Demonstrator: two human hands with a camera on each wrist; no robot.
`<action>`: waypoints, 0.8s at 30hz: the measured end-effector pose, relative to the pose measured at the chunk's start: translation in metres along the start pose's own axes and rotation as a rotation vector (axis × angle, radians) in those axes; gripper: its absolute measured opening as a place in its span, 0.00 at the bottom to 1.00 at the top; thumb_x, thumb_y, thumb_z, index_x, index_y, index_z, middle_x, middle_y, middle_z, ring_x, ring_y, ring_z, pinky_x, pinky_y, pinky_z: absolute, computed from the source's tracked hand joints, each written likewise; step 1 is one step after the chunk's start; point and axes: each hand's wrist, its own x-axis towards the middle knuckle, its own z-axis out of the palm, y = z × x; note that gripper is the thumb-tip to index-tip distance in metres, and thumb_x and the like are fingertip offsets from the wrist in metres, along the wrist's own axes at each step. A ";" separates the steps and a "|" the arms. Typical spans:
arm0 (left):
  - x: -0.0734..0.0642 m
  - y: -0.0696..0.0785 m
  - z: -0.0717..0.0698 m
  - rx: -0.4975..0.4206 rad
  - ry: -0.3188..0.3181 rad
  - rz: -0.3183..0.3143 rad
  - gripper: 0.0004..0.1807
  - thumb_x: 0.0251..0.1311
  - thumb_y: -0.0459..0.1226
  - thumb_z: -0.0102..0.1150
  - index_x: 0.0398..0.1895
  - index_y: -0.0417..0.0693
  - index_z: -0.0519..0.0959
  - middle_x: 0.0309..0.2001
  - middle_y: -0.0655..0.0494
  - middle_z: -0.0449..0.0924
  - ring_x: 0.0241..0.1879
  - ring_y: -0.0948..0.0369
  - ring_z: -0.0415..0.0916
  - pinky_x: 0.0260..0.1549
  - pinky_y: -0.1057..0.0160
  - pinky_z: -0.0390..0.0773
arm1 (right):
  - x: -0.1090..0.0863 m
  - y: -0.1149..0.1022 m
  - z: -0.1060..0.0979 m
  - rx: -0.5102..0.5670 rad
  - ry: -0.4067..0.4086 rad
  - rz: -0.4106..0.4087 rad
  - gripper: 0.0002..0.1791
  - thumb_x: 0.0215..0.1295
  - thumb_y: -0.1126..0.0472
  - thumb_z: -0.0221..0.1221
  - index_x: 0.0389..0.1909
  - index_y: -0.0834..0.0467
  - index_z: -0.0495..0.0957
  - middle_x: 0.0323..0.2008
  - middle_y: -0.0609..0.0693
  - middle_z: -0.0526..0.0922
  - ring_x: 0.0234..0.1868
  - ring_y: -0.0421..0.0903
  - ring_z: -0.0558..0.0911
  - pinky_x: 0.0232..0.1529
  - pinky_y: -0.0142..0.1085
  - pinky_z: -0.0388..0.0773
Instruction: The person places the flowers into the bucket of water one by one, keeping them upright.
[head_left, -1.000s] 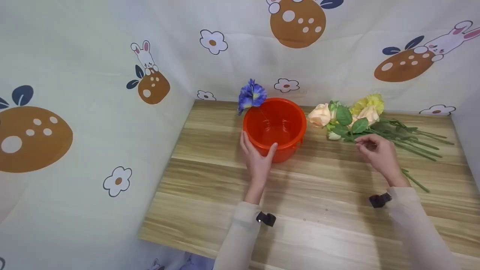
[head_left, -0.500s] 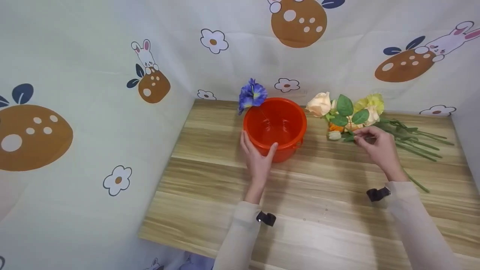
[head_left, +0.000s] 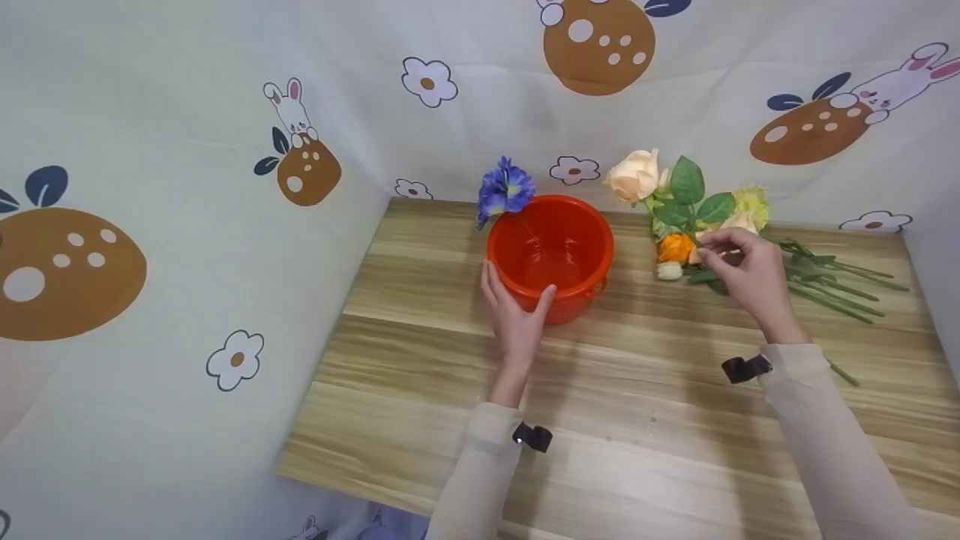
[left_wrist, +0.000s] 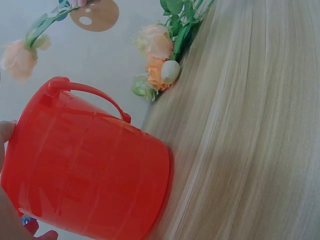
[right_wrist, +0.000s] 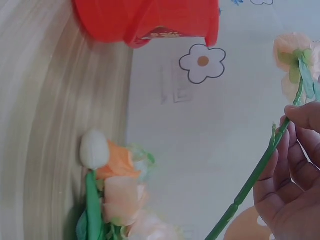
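Soft lt, glare on tbl [head_left: 637, 484]

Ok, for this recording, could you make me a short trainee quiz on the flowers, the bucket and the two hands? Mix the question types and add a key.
1. Fill in the colour: the flower leaning at the far left of the red bucket is ____.
2. True or false: both hands are touching the red bucket.
3. Multiple choice: what does the right hand hold?
A) a yellow flower
B) a peach rose
C) the bucket's handle

Key:
1. Blue-purple.
2. False; only the left hand touches it.
3. B, gripped by its stem.
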 end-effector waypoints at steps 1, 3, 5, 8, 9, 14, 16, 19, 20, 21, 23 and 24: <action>0.000 0.000 0.000 0.001 0.000 -0.001 0.58 0.52 0.49 0.74 0.78 0.39 0.48 0.78 0.44 0.47 0.76 0.48 0.54 0.73 0.49 0.62 | 0.002 -0.002 0.001 0.006 0.002 0.000 0.10 0.65 0.64 0.64 0.44 0.66 0.84 0.32 0.36 0.82 0.32 0.26 0.78 0.35 0.15 0.75; 0.000 0.000 0.000 0.002 0.000 -0.005 0.58 0.52 0.49 0.74 0.78 0.39 0.48 0.78 0.45 0.48 0.76 0.48 0.54 0.73 0.50 0.62 | 0.006 -0.007 0.002 0.009 0.008 -0.002 0.10 0.65 0.65 0.64 0.43 0.65 0.84 0.33 0.41 0.84 0.32 0.26 0.78 0.35 0.15 0.75; 0.000 0.000 0.000 0.007 0.002 -0.006 0.59 0.52 0.50 0.74 0.78 0.39 0.49 0.78 0.45 0.48 0.76 0.48 0.54 0.73 0.50 0.62 | 0.009 -0.011 0.003 0.007 0.014 -0.003 0.10 0.65 0.65 0.64 0.43 0.66 0.84 0.33 0.41 0.85 0.32 0.26 0.78 0.35 0.14 0.75; 0.000 0.000 0.000 0.004 0.003 -0.003 0.59 0.52 0.50 0.74 0.78 0.39 0.49 0.78 0.45 0.48 0.76 0.48 0.54 0.74 0.50 0.60 | 0.013 -0.020 0.005 0.015 0.018 -0.009 0.10 0.65 0.66 0.63 0.43 0.68 0.84 0.33 0.35 0.84 0.33 0.25 0.78 0.36 0.14 0.74; 0.000 0.000 0.000 0.003 0.003 -0.002 0.59 0.52 0.50 0.74 0.78 0.39 0.49 0.78 0.45 0.48 0.76 0.48 0.54 0.74 0.50 0.60 | 0.015 -0.022 0.006 0.020 0.019 -0.011 0.10 0.65 0.66 0.63 0.43 0.68 0.84 0.32 0.32 0.83 0.33 0.25 0.78 0.36 0.14 0.74; 0.000 0.000 0.000 -0.003 0.006 0.001 0.59 0.51 0.49 0.74 0.78 0.39 0.49 0.78 0.44 0.48 0.76 0.48 0.53 0.74 0.50 0.60 | 0.023 -0.030 0.010 0.044 0.021 -0.034 0.10 0.64 0.66 0.64 0.43 0.67 0.84 0.32 0.26 0.79 0.34 0.26 0.78 0.36 0.14 0.75; 0.000 0.000 0.000 -0.001 0.006 0.001 0.59 0.51 0.49 0.75 0.78 0.39 0.48 0.78 0.43 0.48 0.76 0.48 0.53 0.74 0.50 0.60 | 0.025 -0.034 0.011 0.051 0.023 -0.045 0.10 0.64 0.65 0.65 0.43 0.67 0.84 0.32 0.27 0.79 0.34 0.26 0.79 0.36 0.15 0.75; 0.000 0.000 0.000 -0.001 0.006 0.000 0.59 0.51 0.49 0.75 0.78 0.39 0.48 0.78 0.43 0.49 0.76 0.48 0.54 0.74 0.50 0.60 | 0.029 -0.040 0.013 0.065 0.030 -0.057 0.10 0.64 0.65 0.65 0.43 0.66 0.84 0.32 0.28 0.79 0.34 0.27 0.79 0.37 0.15 0.76; 0.000 0.000 0.000 -0.002 0.005 -0.001 0.59 0.51 0.49 0.75 0.78 0.39 0.48 0.78 0.43 0.48 0.76 0.48 0.54 0.74 0.50 0.61 | 0.031 -0.042 0.014 0.071 0.033 -0.060 0.10 0.64 0.65 0.65 0.43 0.66 0.84 0.32 0.28 0.79 0.34 0.27 0.79 0.36 0.15 0.76; 0.000 0.000 0.000 -0.003 0.003 -0.004 0.59 0.51 0.49 0.75 0.79 0.40 0.48 0.78 0.44 0.48 0.76 0.48 0.54 0.74 0.50 0.61 | 0.032 -0.044 0.015 0.077 0.037 -0.064 0.10 0.63 0.65 0.65 0.43 0.67 0.84 0.32 0.28 0.79 0.34 0.27 0.79 0.36 0.15 0.76; 0.000 0.000 0.000 0.003 0.003 -0.005 0.59 0.51 0.49 0.74 0.79 0.40 0.48 0.78 0.44 0.48 0.76 0.49 0.54 0.74 0.49 0.61 | 0.035 -0.048 0.016 0.089 0.042 -0.072 0.10 0.63 0.66 0.65 0.43 0.67 0.84 0.32 0.28 0.80 0.34 0.28 0.79 0.36 0.15 0.76; 0.000 0.000 0.000 0.008 0.004 -0.004 0.59 0.52 0.49 0.74 0.79 0.40 0.48 0.78 0.44 0.49 0.76 0.49 0.54 0.74 0.49 0.61 | 0.036 -0.051 0.017 0.092 0.045 -0.077 0.10 0.63 0.66 0.65 0.43 0.67 0.84 0.32 0.28 0.80 0.34 0.27 0.79 0.36 0.15 0.76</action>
